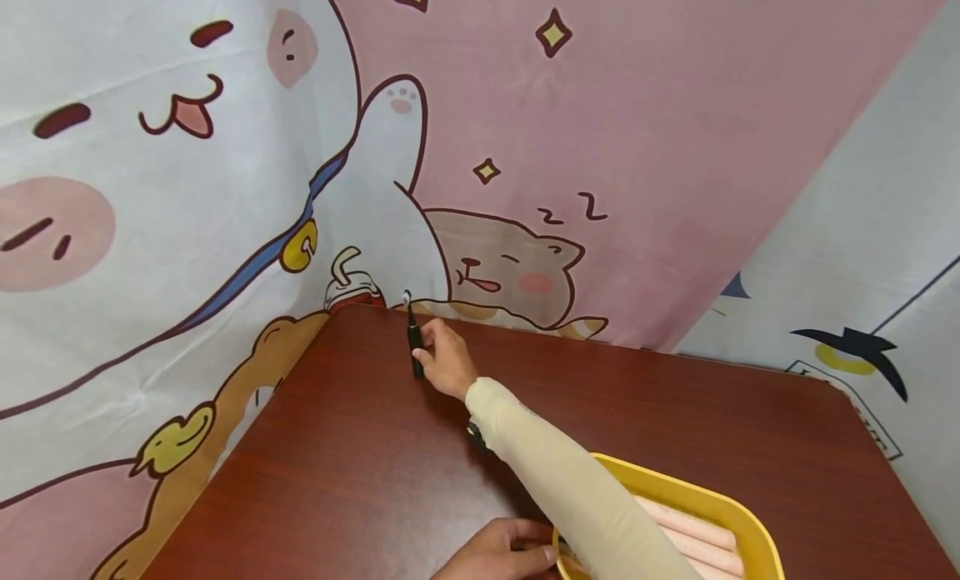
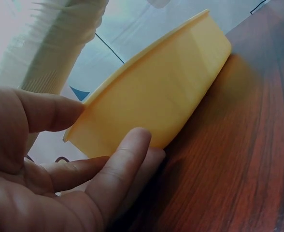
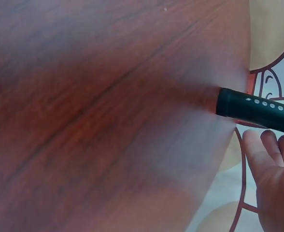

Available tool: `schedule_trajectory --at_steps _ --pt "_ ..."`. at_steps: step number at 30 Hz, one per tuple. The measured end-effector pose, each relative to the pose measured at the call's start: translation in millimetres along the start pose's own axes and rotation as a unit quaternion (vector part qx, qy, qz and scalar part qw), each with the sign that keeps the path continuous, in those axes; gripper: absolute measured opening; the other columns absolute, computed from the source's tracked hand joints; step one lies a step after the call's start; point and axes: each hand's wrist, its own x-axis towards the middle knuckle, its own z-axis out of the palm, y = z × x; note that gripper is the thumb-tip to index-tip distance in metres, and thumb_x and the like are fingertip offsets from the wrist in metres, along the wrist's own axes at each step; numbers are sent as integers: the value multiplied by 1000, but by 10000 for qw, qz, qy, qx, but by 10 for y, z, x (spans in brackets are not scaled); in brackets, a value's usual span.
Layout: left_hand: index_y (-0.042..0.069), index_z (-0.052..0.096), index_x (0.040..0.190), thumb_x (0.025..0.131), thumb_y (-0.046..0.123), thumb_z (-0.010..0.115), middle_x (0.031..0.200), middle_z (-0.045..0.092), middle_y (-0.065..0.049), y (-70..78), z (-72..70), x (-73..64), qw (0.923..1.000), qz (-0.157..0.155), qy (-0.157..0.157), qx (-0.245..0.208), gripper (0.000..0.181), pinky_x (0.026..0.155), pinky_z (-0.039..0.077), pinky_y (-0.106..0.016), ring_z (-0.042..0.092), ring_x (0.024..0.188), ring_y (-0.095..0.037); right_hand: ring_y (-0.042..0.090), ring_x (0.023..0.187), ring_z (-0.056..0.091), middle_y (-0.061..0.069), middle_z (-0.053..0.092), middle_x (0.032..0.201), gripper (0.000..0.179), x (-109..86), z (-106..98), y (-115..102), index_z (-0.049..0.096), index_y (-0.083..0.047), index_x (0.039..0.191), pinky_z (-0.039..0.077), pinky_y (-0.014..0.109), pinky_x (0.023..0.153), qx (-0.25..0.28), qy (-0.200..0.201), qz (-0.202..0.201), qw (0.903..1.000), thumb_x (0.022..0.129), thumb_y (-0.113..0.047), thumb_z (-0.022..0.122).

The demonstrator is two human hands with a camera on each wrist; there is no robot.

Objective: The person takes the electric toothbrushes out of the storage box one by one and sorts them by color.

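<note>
My right hand (image 1: 447, 359) is at the far side of the table, pinching a black electric toothbrush (image 1: 415, 347). The toothbrush stands nearly upright, with its white brush head on top. In the right wrist view, its black handle (image 3: 258, 108) shows a row of small light marks, and the right hand (image 3: 277, 183) is partly in view beside it. My left hand (image 1: 501, 551) is at the near edge, its fingertips against the outer side of a yellow basket (image 1: 750, 522). The left wrist view shows the left hand (image 2: 69, 179) by the basket's rim and wall (image 2: 151, 92), fingers loosely bent.
Several pale pink rolls (image 1: 693, 526) lie inside the basket, partly covered by my right sleeve (image 1: 562, 455). The reddish-brown table (image 1: 360, 463) meets cartoon-printed cloth (image 1: 637, 147) at its back and left edges.
</note>
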Motion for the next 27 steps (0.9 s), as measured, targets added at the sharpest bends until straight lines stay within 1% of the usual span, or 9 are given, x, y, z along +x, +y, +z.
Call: schedule_trajectory --at_steps 4,7,9,12,15,17,20,22,27 --pt "-2 61 127 99 24 60 111 72 -11 -16 17 9 10000 -74 38 -16 38 80 57 -26 70 97 -18 15 103 57 1 59 111 37 -67 -131 -9 50 -15 124 50 34 90 -60 -280 168 9994 95 -30 68" --pt "-4 59 127 100 22 59 111 71 -13 -8 23 15 9997 -113 14 -194 37 80 57 -27 70 95 -17 18 108 57 5 59 119 47 -136 -300 -43 48 -13 130 50 37 92 -2 -476 310 9984 94 -35 68" --pt "-5 59 127 101 22 58 111 70 -14 -5 28 19 9996 -126 34 -269 37 79 58 -27 70 94 -17 20 110 57 10 59 122 50 -188 -439 -59 48 -11 131 50 39 93 107 -506 369 9980 93 -35 69" --pt "-4 59 127 100 21 59 110 70 -13 -20 51 34 9994 -124 144 -274 37 78 58 -27 70 91 -16 21 109 59 11 60 121 49 -277 -651 -46 48 -12 129 50 40 94 220 -476 458 9976 93 -37 69" --pt "-2 61 126 99 22 61 107 70 -11 -43 47 44 9993 -142 311 -167 36 75 58 -26 69 87 -15 19 106 60 8 62 118 45 -352 -815 -40 50 -15 125 50 39 93 378 -432 547 9969 92 -39 70" --pt "-2 61 126 99 21 61 107 71 -11 -55 47 50 9992 -135 326 -174 36 74 57 -24 69 86 -14 16 103 61 4 64 115 42 -410 -915 -48 52 -17 123 51 37 91 485 -402 583 9963 92 -40 70" --pt "-3 60 126 99 21 61 106 71 -11 -57 52 54 9991 -123 347 -205 36 72 57 -22 69 85 -13 15 99 63 0 66 110 39 -511 -1060 -83 57 -18 120 54 34 87 715 -435 533 9951 91 -38 72" --pt "-2 60 127 99 22 61 106 71 -10 -45 56 51 9990 -164 372 -184 38 73 57 -23 69 87 -12 15 98 64 -2 67 108 37 -599 -1156 -116 59 -18 119 54 33 85 792 -579 428 9943 90 -37 73" --pt "-1 60 126 98 23 62 107 70 -10 3 77 32 9988 -187 442 -115 38 77 58 -27 69 91 -14 12 100 64 -3 68 110 33 -920 -1402 -192 63 -22 117 53 33 90 701 -1266 45 9895 89 -36 75"
